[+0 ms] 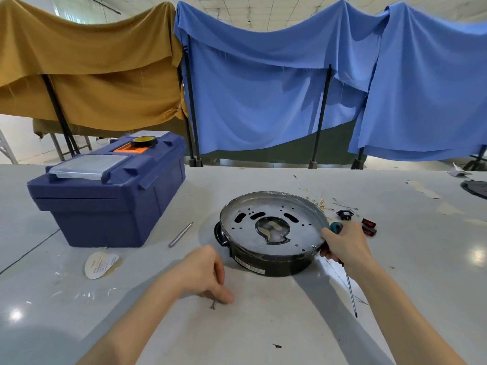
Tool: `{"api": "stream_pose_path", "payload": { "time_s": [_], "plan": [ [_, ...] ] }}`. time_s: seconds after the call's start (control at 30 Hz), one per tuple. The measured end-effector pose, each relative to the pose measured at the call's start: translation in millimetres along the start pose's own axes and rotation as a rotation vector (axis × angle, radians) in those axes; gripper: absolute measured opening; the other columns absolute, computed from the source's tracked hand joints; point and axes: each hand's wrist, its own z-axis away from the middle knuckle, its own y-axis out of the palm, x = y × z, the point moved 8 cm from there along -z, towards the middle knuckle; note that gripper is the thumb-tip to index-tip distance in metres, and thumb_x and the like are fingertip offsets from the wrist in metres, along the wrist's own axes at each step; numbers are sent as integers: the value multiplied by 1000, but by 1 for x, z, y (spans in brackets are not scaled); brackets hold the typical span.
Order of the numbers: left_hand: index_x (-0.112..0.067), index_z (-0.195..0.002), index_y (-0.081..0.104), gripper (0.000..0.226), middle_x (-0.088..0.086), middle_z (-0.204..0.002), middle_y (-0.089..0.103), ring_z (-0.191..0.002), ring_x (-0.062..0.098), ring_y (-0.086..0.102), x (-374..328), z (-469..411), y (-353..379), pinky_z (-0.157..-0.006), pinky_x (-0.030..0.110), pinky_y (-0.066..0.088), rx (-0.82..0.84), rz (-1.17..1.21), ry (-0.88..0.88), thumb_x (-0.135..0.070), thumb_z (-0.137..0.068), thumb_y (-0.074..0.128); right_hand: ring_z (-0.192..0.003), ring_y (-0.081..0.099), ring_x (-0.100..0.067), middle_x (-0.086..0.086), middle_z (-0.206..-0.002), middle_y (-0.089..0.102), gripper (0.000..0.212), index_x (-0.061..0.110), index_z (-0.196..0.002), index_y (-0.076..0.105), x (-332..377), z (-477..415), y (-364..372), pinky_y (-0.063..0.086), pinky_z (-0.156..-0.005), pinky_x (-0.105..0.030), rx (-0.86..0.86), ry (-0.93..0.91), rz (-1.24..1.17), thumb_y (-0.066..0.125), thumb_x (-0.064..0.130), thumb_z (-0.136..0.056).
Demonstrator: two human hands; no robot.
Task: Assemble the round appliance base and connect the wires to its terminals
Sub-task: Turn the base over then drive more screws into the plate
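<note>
The round black appliance base (266, 264) lies upside down mid-table, with a perforated silver metal plate (303, 227) set in its top. My right hand (345, 246) grips a screwdriver (351, 296) with a teal handle, shaft pointing down toward me, while the thumb rests on the base's right rim. My left hand (208, 275) is in front of the base's left side and pinches a small screw (213, 304) against the table. Thin wires with terminals (316, 200) lie behind the base on the right.
A blue toolbox (105, 198) with a tape roll (144, 141) on its lid stands at the left. A metal rod (180, 234) and a paper label (101, 264) lie near it. A black socket (344, 214) and red switches (369, 226) lie right of the base. Draped cloths hang behind the table.
</note>
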Motion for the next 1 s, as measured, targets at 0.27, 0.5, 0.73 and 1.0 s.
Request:
{"api": "stream_pose_path", "payload": {
  "time_s": [0.27, 0.5, 0.73, 1.0],
  "plan": [
    [-4, -94, 72, 14, 7, -83, 63, -74, 18, 59, -10, -2, 6, -64, 23, 44, -7, -410, -17, -12, -83, 74, -45, 57, -28, -11, -33, 46, 21, 4, -67, 48, -6, 2, 3, 43, -47, -26, 83, 43, -60, 54, 0, -87],
    [-12, -88, 53, 12, 12, -83, 63, -66, 20, 58, -14, 3, 0, -62, 27, 48, 86, -281, -47, -2, -88, 60, -44, 61, -21, -14, -48, 56, 34, -5, -78, 59, -12, 0, -4, 52, -46, -29, 101, 47, -207, 64, 24, -94],
    [-14, -92, 64, 15, 5, -68, 61, -51, 8, 54, -61, 19, -22, -54, 20, 46, 214, -87, 119, -3, -95, 54, -46, 52, -25, -24, -62, 54, 13, 6, -78, 51, 2, -1, -1, 35, -41, -25, 87, -39, -34, 57, 8, -90],
    [-16, -86, 63, 11, 8, -79, 60, -40, 1, 47, -101, -18, -35, -46, 17, 41, -188, -24, 256, -7, -92, 62, -29, 48, -22, -16, -44, 53, 35, -2, -63, 52, -2, 25, 27, 43, -37, -23, 209, 44, -73, 60, 16, -91]
  ]
}}
